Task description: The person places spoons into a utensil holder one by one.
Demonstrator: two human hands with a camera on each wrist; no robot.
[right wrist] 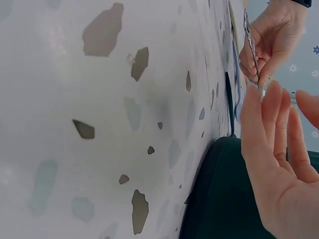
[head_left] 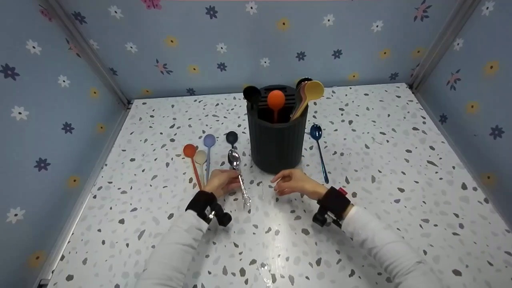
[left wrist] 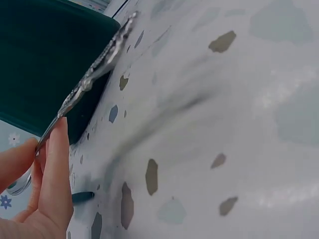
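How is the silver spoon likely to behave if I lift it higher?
Likely stiff: the silver spoon looks metallic and shows no sag. It may be slippery, given its shiny finish. It could also twist, as the left grip only pinches its slim length.

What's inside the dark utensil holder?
Bowls up: a black spoon, an orange spoon and a yellow spoon, with other spoons partly hidden behind the yellow one. The utensil holder covers their lower handles.

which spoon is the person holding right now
The ornate-handled silver spoon, pinched in the left grip. The others are unheld: they lie on the table, like the blue spoon, or stand in the dark holder.
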